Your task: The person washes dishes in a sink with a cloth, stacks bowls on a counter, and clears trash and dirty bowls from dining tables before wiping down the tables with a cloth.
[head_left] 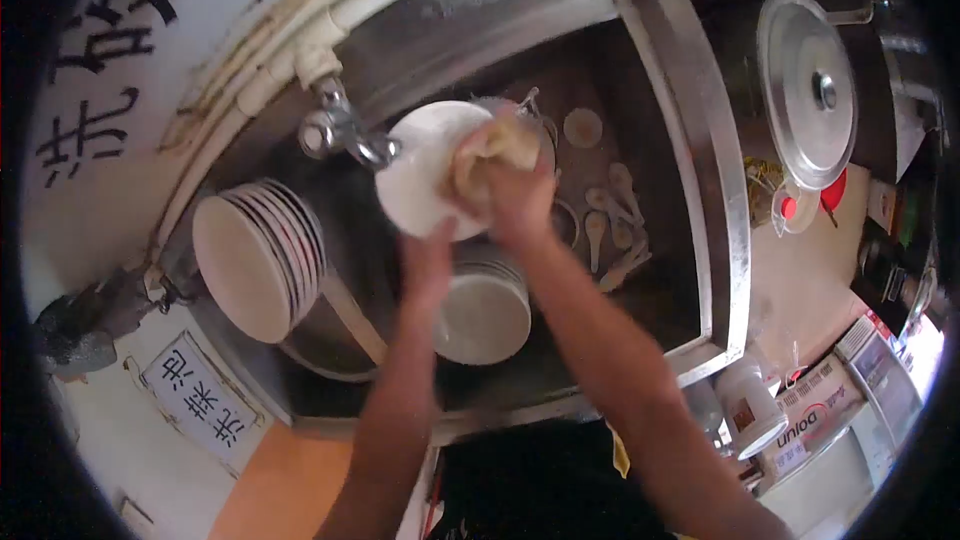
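Note:
A white plate [415, 165] is held up under the metal tap [345, 135] in the sink. My left hand [430, 258] grips its lower edge, fingers mostly behind the rim. A yellowish cloth [508, 145] is in my right hand [522, 205], pressed against the plate's right side and blurred by motion. Below the plate, a stack of white plates [482, 318] sits in the sink. Farther left, another stack of plates [245, 265] stands tilted on its side.
Several white spoons [595, 232] and a small round dish [583, 127] lie in the sink's right part. The metal sink rim [735, 270] borders it. Beyond are a large pot lid [805, 90], a white tub [748, 408] and a cardboard box [812, 422].

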A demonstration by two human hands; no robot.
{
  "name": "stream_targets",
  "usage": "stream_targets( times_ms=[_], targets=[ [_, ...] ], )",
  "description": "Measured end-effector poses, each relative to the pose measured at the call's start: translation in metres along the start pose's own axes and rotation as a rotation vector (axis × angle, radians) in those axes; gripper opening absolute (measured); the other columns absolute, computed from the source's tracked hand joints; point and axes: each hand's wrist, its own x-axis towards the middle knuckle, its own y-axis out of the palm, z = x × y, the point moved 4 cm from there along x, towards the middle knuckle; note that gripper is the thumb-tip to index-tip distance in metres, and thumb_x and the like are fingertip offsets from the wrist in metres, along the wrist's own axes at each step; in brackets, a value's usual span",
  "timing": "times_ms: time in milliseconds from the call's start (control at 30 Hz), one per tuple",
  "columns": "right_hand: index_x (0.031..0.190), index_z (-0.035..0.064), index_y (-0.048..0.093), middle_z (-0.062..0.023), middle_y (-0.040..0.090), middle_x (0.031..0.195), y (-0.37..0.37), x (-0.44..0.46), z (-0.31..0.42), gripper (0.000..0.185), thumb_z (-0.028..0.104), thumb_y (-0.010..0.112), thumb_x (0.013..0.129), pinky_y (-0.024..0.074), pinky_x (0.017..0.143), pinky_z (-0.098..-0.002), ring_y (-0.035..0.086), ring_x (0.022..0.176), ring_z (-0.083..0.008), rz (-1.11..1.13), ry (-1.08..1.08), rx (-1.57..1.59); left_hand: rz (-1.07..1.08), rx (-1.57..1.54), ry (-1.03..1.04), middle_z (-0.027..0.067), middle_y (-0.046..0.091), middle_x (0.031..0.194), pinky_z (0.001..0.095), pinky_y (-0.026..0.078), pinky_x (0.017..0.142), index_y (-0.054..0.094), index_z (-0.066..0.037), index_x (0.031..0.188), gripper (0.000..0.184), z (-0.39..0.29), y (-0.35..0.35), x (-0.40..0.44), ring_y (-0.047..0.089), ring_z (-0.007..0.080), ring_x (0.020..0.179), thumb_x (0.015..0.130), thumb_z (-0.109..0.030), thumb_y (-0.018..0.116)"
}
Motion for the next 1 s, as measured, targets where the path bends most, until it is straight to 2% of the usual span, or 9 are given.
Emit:
stream_targets(
  times_ms=[200, 333, 400, 567, 600, 667, 767, 867, 1000],
  targets=[
    [0.12, -0.0011, 0.062, -0.0103, 0.07, 0.107, -0.011, 0.021, 0.005, 0.052, 0.007, 0.076, 0.07, 0.0559, 0.081, -0.0347, 0.068, 0.096, -0.0191, 0.169, 0.001, -0.046, 0.309, 0.121, -0.188, 0.0038, 0.062, 0.123, 0.036, 0.048, 0.099, 0.049, -0.003, 0.141, 0.06, -0.013, -0.021, 0.015, 0.062, 0.0217, 0.106, 0.086, -0.009, 0.07],
    [0.107, 0.0007, 0.07, -0.0203, 0.074, 0.089, 0.022, -0.022, -0.025, 0.041, 0.013, 0.079, 0.069, 0.0584, 0.077, -0.0419, 0.074, 0.083, -0.0312, -0.214, -0.136, 0.205, -0.164, -0.178, -0.256, 0.0072, 0.063, 0.123, 0.0369, 0.045, 0.101, 0.052, 0.0, 0.139, 0.056, 0.026, 0.002, -0.006, 0.06, 0.022, 0.11, 0.087, -0.013, 0.068],
    [0.109, 0.0032, 0.069, -0.0184, 0.074, 0.091, 0.006, 0.011, -0.058, 0.047, 0.017, 0.082, 0.066, 0.0584, 0.078, -0.0419, 0.073, 0.085, -0.0317, 0.253, -0.087, -0.315, 0.16, 0.101, -0.27, 0.0109, 0.059, 0.134, 0.0366, 0.043, 0.105, 0.052, 0.001, 0.139, 0.057, -0.011, -0.024, 0.0, 0.056, 0.0234, 0.121, 0.086, -0.014, 0.068],
    [0.115, -0.0044, 0.065, -0.0125, 0.07, 0.075, 0.048, -0.018, -0.063, 0.066, 0.038, 0.085, 0.069, 0.0583, 0.066, -0.0381, 0.068, 0.066, -0.0271, -0.514, -0.301, -0.077, -0.077, -0.397, -0.279, 0.0098, 0.063, 0.126, 0.0369, 0.048, 0.099, 0.056, 0.001, 0.133, 0.051, 0.045, 0.001, 0.002, 0.063, 0.0234, 0.11, 0.09, -0.026, 0.066],
    [0.12, -0.0016, 0.065, -0.0161, 0.071, 0.079, 0.058, -0.027, -0.057, 0.067, 0.039, 0.083, 0.069, 0.0581, 0.072, -0.0385, 0.07, 0.073, -0.0326, -0.424, -0.571, -1.038, -0.042, -0.49, -0.415, 0.0095, 0.065, 0.121, 0.0355, 0.048, 0.097, 0.059, 0.001, 0.13, 0.052, 0.037, 0.001, -0.003, 0.062, 0.0215, 0.111, 0.09, -0.033, 0.068],
    [0.126, 0.0021, 0.065, -0.0192, 0.073, 0.082, 0.033, 0.01, -0.096, 0.066, 0.034, 0.081, 0.071, 0.0584, 0.073, -0.0415, 0.071, 0.074, -0.0349, 0.286, -0.184, -0.32, 0.316, 0.287, -0.173, 0.009, 0.065, 0.121, 0.0366, 0.047, 0.1, 0.057, -0.002, 0.132, 0.05, -0.004, -0.015, 0.007, 0.062, 0.023, 0.11, 0.094, -0.032, 0.065],
    [0.123, 0.0051, 0.066, -0.0209, 0.072, 0.083, -0.01, 0.0, 0.007, 0.056, 0.029, 0.079, 0.074, 0.0578, 0.074, -0.0455, 0.072, 0.076, -0.0366, -0.009, 0.078, -0.265, 0.461, 0.023, -0.12, 0.0085, 0.065, 0.121, 0.0381, 0.045, 0.102, 0.058, -0.004, 0.132, 0.045, 0.043, -0.05, 0.016, 0.061, 0.0245, 0.112, 0.096, -0.03, 0.061],
    [0.119, 0.0038, 0.067, -0.0224, 0.072, 0.087, -0.022, 0.012, 0.011, 0.052, 0.03, 0.078, 0.075, 0.0568, 0.076, -0.0457, 0.071, 0.081, -0.0378, 0.07, 0.056, -0.247, 0.019, 0.534, 0.626, 0.0157, 0.064, 0.123, 0.0377, 0.045, 0.101, 0.057, 0.004, 0.131, 0.051, 0.055, -0.028, 0.012, 0.06, 0.0258, 0.114, 0.089, -0.025, 0.058],
    [0.113, 0.0018, 0.067, -0.0248, 0.071, 0.094, -0.006, 0.0, -0.015, 0.048, 0.031, 0.078, 0.077, 0.0552, 0.079, -0.0461, 0.071, 0.088, -0.0394, 0.254, 0.07, -0.227, 0.399, -0.032, -0.224, 0.0182, 0.059, 0.131, 0.0421, 0.045, 0.103, 0.056, 0.006, 0.131, 0.053, 0.08, -0.066, 0.037, 0.057, 0.0296, 0.122, 0.087, -0.023, 0.058]
  ],
)
